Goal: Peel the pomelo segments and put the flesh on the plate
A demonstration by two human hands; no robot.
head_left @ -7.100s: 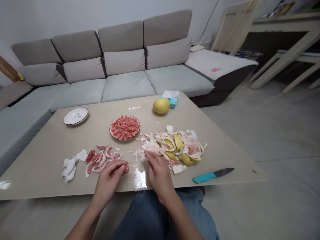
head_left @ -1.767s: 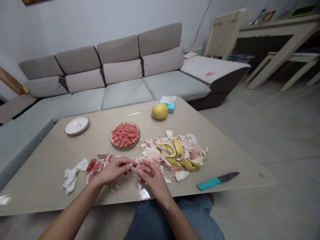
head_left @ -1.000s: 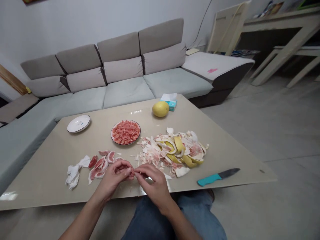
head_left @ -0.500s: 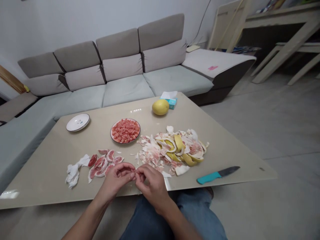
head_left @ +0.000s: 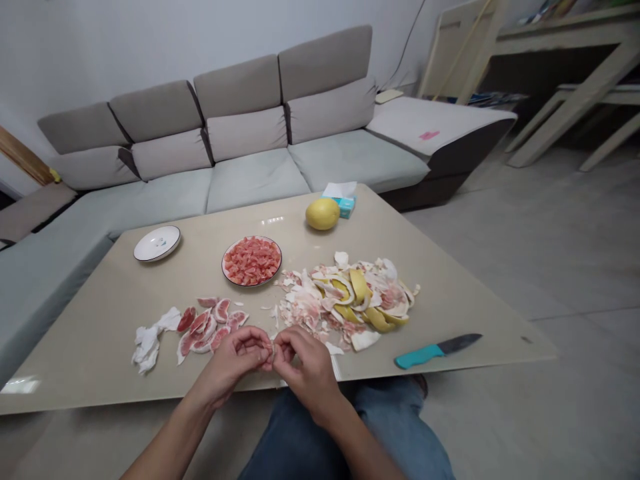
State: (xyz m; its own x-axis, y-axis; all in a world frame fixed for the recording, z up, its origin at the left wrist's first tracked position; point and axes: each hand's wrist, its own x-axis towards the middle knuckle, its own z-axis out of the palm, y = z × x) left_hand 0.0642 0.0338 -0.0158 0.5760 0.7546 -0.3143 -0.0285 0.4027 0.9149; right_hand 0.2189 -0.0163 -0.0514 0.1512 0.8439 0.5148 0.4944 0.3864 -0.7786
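Observation:
My left hand (head_left: 234, 360) and my right hand (head_left: 303, 363) meet over the near edge of the beige table (head_left: 100, 320), fingers curled together around a small pink pomelo segment that is mostly hidden between them. Just left of my hands lie several unpeeled pink pomelo segments (head_left: 207, 325). A heap of yellow rind and white pith scraps (head_left: 350, 297) spreads to the right. Beyond the hands stands a plate of peeled pink flesh pieces (head_left: 251, 260).
A teal-handled knife (head_left: 435, 350) lies at the near right edge. A crumpled white tissue (head_left: 150, 337) sits at the left, an empty white plate (head_left: 157, 242) farther back. A whole yellow pomelo (head_left: 323, 213) and tissue box (head_left: 341, 198) stand at the far edge before a grey sofa (head_left: 250, 160).
My left hand picked a segment off the table and my right hand left the scrap heap; both came together at the near edge and keep working the segment between the fingers.

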